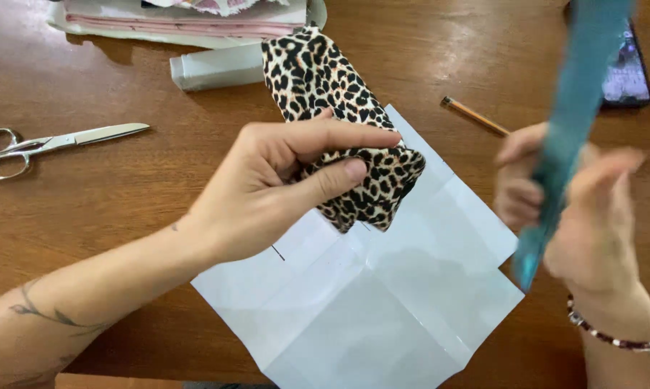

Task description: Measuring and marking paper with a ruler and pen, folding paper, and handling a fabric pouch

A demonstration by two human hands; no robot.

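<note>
My left hand (282, 180) pinches a folded piece of leopard-print fabric (325, 79) between thumb and fingers, lifting it above a creased white paper sheet (382, 310) that lies on the wooden table (123, 202). My right hand (577, 209), blurred by motion, grips a long teal ruler (580, 94) that stands nearly upright at the right. A beaded bracelet (620, 335) circles my right wrist.
Metal scissors (44, 144) lie at the left. A pencil (476, 117) rests behind the paper. A dark phone (627, 72) sits at the back right, partly behind the ruler. A white tube-like box (217, 68) and a pile of pink and patterned fabric (188, 18) lie at the back.
</note>
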